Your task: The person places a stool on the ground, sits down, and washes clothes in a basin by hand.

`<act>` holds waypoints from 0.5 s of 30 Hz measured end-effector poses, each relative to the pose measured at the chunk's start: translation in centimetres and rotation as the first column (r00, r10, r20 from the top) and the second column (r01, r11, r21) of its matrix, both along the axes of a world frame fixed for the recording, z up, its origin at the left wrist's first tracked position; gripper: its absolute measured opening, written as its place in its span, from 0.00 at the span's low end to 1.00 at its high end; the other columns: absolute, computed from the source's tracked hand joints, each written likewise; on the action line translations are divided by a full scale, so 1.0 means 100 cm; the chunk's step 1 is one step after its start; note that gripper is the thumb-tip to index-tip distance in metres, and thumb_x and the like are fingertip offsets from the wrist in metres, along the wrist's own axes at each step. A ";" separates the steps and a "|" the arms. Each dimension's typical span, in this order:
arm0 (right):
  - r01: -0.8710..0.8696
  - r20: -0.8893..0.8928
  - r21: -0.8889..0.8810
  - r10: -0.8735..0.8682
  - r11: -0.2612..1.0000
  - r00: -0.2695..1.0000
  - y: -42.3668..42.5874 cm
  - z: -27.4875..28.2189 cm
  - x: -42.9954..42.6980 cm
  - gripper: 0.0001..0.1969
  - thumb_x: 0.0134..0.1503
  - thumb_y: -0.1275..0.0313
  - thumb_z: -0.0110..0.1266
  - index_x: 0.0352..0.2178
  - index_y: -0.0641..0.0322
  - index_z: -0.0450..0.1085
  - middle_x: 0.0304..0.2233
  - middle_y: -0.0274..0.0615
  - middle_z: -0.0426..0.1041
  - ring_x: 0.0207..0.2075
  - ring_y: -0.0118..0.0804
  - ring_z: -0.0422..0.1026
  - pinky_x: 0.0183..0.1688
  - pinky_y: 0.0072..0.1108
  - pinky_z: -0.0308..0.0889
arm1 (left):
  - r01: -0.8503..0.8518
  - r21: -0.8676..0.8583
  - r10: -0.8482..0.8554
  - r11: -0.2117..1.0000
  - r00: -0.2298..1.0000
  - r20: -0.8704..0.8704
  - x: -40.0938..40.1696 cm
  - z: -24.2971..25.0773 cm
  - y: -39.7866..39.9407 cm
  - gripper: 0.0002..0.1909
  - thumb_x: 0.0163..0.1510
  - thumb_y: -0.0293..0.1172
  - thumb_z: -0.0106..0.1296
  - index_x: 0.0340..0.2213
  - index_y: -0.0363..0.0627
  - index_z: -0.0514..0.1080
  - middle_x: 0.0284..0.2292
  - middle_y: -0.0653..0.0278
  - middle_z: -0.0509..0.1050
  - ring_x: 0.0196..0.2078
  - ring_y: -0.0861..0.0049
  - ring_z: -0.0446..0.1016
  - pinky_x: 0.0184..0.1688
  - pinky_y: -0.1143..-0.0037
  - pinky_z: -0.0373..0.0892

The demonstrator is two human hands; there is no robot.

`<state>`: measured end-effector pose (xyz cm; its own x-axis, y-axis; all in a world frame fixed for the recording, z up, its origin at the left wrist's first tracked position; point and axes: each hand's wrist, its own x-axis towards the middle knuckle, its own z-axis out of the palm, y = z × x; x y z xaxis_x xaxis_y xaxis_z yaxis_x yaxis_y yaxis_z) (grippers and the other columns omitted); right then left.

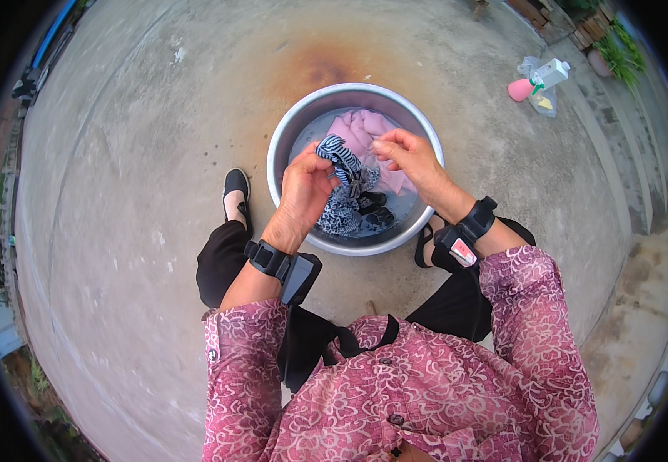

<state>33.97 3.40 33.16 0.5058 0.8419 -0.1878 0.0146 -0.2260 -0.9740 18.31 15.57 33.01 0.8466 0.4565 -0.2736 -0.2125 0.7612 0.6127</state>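
Note:
A round metal basin (280, 124) stands on the ground between my feet with cloudy water (311, 130) in it. My left hand (305, 182) holds up the blue-and-white striped part of a cloth (338, 151) over the basin. Below it hangs a dark patterned fabric (338, 215), its lower end down in the water. Over the basin's right side, my right hand (412, 159) has thumb and fingertips drawn together; whether something thin is pinched there I cannot tell. Pink cloth (363, 124) lies wet behind both hands. Black fabric (375, 211) sits near the basin's front.
Concrete ground (138, 173) surrounds the basin, with a rust-coloured stain (328, 66) beyond it. To the far right lie a pink spray bottle (521, 90), a white jug (552, 73) and a plastic bag (546, 104). Concrete steps (628, 144) and a potted plant (619, 52) border that side.

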 end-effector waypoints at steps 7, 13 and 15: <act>-0.126 0.185 0.044 0.116 0.991 0.976 0.001 0.002 -0.018 0.09 0.51 0.71 0.51 0.31 0.67 0.67 0.26 0.34 0.71 0.27 0.23 0.69 0.31 0.15 0.64 | 0.110 0.254 -0.062 0.961 0.980 -0.191 0.003 -0.006 -0.008 0.11 0.49 0.20 0.43 0.36 0.38 0.66 0.32 0.65 0.71 0.34 0.81 0.70 0.40 0.80 0.66; 0.064 -0.414 0.110 -0.013 0.992 0.910 0.000 0.004 -0.018 0.06 0.52 0.75 0.48 0.33 0.63 0.67 0.26 0.32 0.70 0.26 0.19 0.66 0.26 0.11 0.62 | 0.068 0.265 -0.009 0.962 0.976 -0.219 0.002 -0.002 -0.006 0.10 0.50 0.20 0.42 0.36 0.37 0.67 0.32 0.64 0.72 0.35 0.80 0.71 0.40 0.79 0.67; 0.083 -0.460 0.114 -0.022 0.990 0.888 -0.001 0.004 -0.018 0.07 0.52 0.75 0.47 0.34 0.63 0.67 0.28 0.32 0.70 0.27 0.19 0.67 0.26 0.11 0.62 | 0.053 0.264 0.004 0.963 0.977 -0.212 0.002 -0.004 -0.005 0.10 0.50 0.20 0.42 0.36 0.37 0.67 0.32 0.64 0.72 0.35 0.80 0.71 0.40 0.79 0.68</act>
